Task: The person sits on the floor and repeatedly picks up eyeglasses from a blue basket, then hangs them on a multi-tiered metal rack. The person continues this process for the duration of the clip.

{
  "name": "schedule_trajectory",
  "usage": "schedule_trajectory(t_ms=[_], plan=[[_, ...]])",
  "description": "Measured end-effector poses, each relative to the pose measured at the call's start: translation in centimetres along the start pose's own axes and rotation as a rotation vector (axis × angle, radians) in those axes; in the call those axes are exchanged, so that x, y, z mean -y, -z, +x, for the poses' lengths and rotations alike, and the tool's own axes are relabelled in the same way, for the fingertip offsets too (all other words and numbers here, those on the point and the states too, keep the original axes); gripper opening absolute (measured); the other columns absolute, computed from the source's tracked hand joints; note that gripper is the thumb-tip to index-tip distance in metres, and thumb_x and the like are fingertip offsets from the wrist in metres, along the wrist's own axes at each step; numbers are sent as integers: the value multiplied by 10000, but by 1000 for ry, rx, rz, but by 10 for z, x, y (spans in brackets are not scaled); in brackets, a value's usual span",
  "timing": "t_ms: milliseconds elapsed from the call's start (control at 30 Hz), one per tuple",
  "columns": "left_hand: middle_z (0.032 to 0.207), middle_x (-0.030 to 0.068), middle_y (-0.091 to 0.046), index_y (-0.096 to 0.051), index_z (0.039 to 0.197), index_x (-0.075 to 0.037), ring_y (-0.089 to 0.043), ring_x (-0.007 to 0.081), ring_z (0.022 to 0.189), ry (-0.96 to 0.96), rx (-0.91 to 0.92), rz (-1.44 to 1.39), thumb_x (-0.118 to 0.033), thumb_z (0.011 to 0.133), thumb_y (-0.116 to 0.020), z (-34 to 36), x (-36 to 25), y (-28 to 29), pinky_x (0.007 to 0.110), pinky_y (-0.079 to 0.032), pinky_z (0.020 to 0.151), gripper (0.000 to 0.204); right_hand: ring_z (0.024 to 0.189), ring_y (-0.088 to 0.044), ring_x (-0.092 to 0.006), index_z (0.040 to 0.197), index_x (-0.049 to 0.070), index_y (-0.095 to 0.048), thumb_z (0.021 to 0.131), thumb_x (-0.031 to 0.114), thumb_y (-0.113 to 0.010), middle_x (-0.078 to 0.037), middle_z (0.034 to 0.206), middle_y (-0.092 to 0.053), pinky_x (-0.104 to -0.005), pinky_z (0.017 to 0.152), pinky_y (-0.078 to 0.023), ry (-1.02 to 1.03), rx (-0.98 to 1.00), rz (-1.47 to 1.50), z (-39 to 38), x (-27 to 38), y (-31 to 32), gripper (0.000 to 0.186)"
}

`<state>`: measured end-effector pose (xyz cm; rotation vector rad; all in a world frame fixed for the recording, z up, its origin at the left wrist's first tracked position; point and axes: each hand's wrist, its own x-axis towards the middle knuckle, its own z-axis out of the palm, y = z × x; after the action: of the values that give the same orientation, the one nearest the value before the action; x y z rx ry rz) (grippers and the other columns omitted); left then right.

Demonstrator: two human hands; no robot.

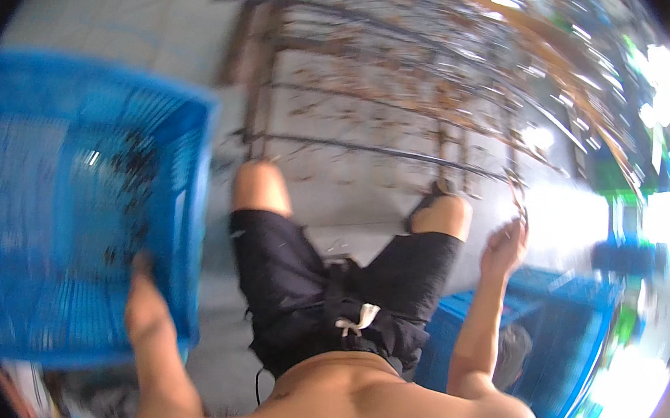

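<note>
Inside the blue crate (34, 196), the left hand (140, 277) is near small dark pieces (135, 170); the right hand (504, 249) is near the rack (260, 81). Blurred, both grips I cannot tell.

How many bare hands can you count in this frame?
2: the left hand is over or inside the blue basket on the left; the right hand is just right of the right knee. Blur and glare could hide others.

Glares blown-out white far right of the black shorts (285, 265), streaks with motion above them, bends and darkens well outward.
</note>
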<state>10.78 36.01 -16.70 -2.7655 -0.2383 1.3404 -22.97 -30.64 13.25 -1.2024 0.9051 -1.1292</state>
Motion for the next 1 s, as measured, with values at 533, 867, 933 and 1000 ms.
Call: schedule_trajectory(t_ms=[533,867,933,1000], plan=[[874,0,-552,-525,1078,-155,-520,110,718,-495,-142,-1418,-360,872,-591,-167,-50,89,230,-419,544,298,425,-358,-63,943,58,-579,922,168,-503,28,575,-418,-216,357,-299,29,-159,271,169,-73,54,135],[707,-17,-465,-481,877,-109,-355,52,396,-572,-450,-1618,-314,910,-507,-313,-188,83,210,-208,310,210,446,-378,-43,962,25,-620,870,138,-571,30,597,-463,-181,376,-275,-150,-62,424,177,-70,62,155],[654,-22,-451,-466,859,-113,-361,64,392,-619,-253,-1712,-323,919,-467,-332,-203,80,216,-216,305,219,447,-377,-40,970,23,-624,870,138,-576,34,593,-462,-178,380,-274,-152,-44,426,176,-69,61,161],[606,-17,-433,-458,870,-125,-369,77,390,-661,-194,-1670,-298,918,-432,-348,-213,74,209,-234,303,181,437,-359,-36,976,23,-623,875,143,-571,37,593,-456,-177,373,-264,-147,-30,404,174,-69,61,165]])
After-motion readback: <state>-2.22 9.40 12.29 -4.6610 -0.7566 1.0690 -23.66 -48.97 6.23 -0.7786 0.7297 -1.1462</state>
